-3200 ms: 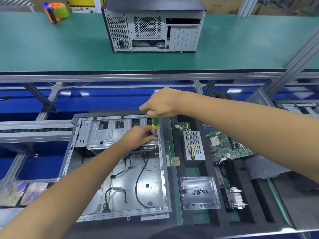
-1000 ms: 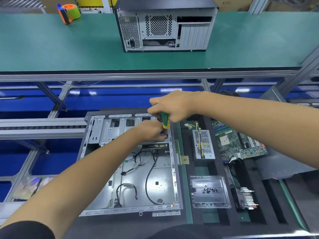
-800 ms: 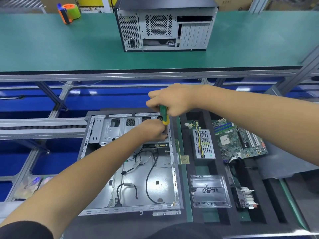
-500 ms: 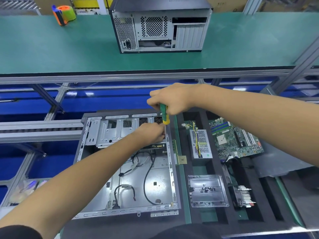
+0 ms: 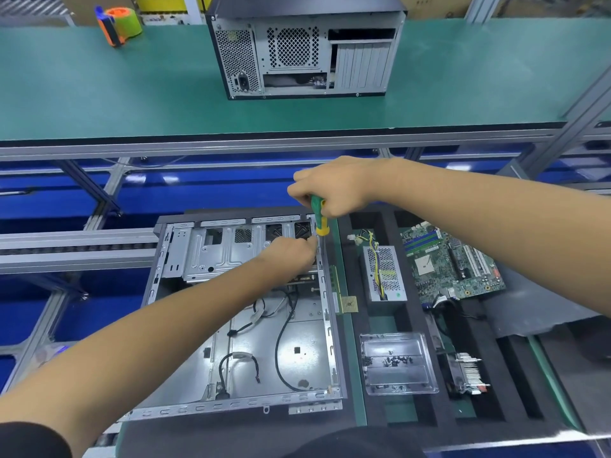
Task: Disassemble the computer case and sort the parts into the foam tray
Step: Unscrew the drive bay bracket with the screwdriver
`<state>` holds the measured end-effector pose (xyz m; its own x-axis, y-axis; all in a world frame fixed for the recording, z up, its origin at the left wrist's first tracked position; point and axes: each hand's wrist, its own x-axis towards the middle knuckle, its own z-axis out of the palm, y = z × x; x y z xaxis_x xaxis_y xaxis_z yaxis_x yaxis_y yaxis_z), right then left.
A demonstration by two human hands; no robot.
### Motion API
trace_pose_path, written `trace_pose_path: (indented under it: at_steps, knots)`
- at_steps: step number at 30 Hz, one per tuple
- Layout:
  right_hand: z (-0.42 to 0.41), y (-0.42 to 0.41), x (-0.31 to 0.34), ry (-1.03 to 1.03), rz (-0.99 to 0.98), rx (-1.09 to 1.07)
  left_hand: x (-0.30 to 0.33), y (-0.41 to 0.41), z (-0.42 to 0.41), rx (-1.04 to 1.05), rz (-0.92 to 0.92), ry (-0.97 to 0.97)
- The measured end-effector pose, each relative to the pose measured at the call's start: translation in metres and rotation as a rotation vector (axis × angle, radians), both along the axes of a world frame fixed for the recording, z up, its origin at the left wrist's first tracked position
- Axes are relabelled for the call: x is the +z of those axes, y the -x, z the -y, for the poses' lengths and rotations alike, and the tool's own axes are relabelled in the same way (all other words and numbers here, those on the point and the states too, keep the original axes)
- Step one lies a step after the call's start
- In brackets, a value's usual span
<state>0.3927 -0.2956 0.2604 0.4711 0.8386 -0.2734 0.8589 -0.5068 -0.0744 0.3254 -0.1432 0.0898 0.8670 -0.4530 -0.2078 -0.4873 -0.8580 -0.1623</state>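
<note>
An open grey computer case (image 5: 258, 352) lies flat in front of me, with loose black cables on its floor. My right hand (image 5: 334, 186) grips the green and yellow screwdriver (image 5: 320, 219), held upright over the case's far right corner. My left hand (image 5: 291, 256) rests on the metal drive cage (image 5: 218, 256), and its fingertips pinch at the screwdriver's shaft near the tip. The tip itself is hidden. To the right is the black foam tray (image 5: 413, 414), holding a power supply (image 5: 383, 272), a motherboard (image 5: 453, 266) and a heatsink (image 5: 466, 375).
A clear plastic tray (image 5: 396, 361) with several small screws sits in the foam tray. A gold CPU chip (image 5: 348, 305) lies beside the case's right wall. On the far green bench stand a closed computer case (image 5: 304, 47) and an orange and green tape dispenser (image 5: 119, 24).
My right hand has risen a little with the screwdriver, so more of the handle shows below it. My left hand stays at the shaft on the drive cage.
</note>
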Motion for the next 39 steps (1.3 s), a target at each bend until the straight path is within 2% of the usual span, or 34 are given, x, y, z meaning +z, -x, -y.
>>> trace_pose_path:
  at_steps: [4,8,14,19,24,26,32,39]
  knots:
    - [0.001,-0.002,-0.001,0.0,-0.003,-0.009,-0.003,0.006,0.004,0.128,-0.037,0.143]
    - [0.001,-0.003,-0.001,0.002,-0.003,-0.012,-0.002,0.003,0.002,0.023,-0.01,0.016]
    - [-0.001,-0.004,-0.003,-0.016,-0.06,-0.019,0.01,-0.003,-0.009,0.062,-0.169,0.196]
    - [0.001,-0.007,-0.007,-0.062,-0.113,-0.018,0.01,-0.001,-0.006,-0.08,-0.081,0.089]
    - [0.003,-0.01,-0.008,-0.08,-0.145,-0.03,0.006,-0.007,-0.014,-0.06,-0.167,0.198]
    - [0.003,-0.011,-0.008,-0.075,-0.147,-0.033,0.005,-0.012,-0.019,-0.039,-0.206,0.269]
    - [0.001,-0.014,-0.008,-0.057,-0.123,-0.052,0.007,-0.027,-0.048,0.07,-0.411,0.667]
    - [-0.007,-0.015,-0.009,-0.089,-0.146,-0.089,-0.009,-0.013,-0.043,0.196,-0.396,0.976]
